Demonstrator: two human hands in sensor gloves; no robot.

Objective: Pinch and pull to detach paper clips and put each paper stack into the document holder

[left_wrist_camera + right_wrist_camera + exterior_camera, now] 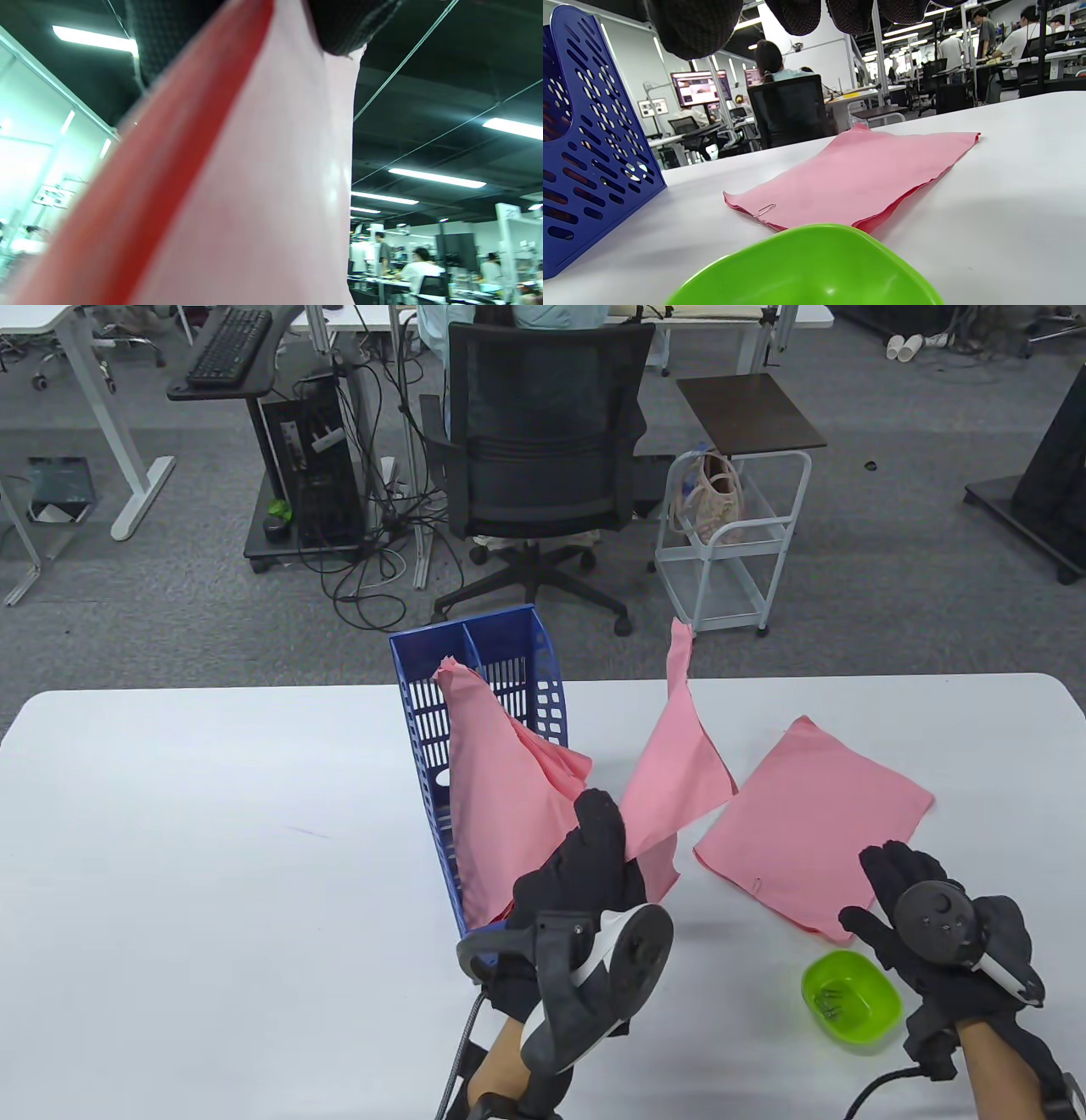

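Note:
My left hand (598,848) grips a pink paper stack (679,755) and holds it up on end just right of the blue document holder (484,661). The same stack fills the left wrist view as pink sheets (263,190) under my gloved fingers (339,29). Another pink stack (501,797) stands in the holder. A third pink stack (814,823) lies flat on the table, with a paper clip (766,209) on its near corner. My right hand (891,891) hovers open above the stack's near edge, holding nothing.
A green bowl (851,999) with several loose clips sits near the front edge, left of my right hand. The white table (212,857) spreads to the left. An office chair (543,458) and a small white cart (730,543) stand beyond the far edge.

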